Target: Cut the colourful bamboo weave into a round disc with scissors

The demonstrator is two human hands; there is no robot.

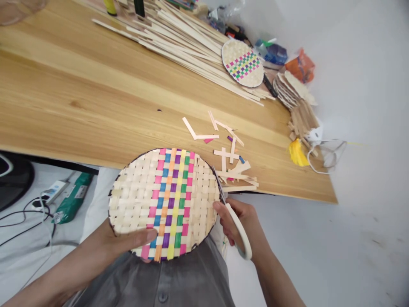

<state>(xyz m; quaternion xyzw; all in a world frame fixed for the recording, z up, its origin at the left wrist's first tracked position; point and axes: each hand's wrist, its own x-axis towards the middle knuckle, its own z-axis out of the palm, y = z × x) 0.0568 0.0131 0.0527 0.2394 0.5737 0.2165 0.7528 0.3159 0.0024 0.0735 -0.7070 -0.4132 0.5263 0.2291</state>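
My left hand (124,241) grips the lower left rim of a round woven bamboo mat (169,200), its thumb lying across the weave. Pink, orange, blue, purple, yellow and green strips run through the mat's middle, and a dark line edges its rim. My right hand (238,224) holds white-handled scissors (246,244) with the blades at the mat's right edge, touching it. Cut bamboo offcuts (228,160) lie on the table just beyond the mat.
A light wooden table (79,98) carries a long pile of bamboo strips (179,47), a similar colourful mat (243,63), stacked mats (287,89) and a yellow tuft (297,153). A power strip (54,192) and cables lie low on the left.
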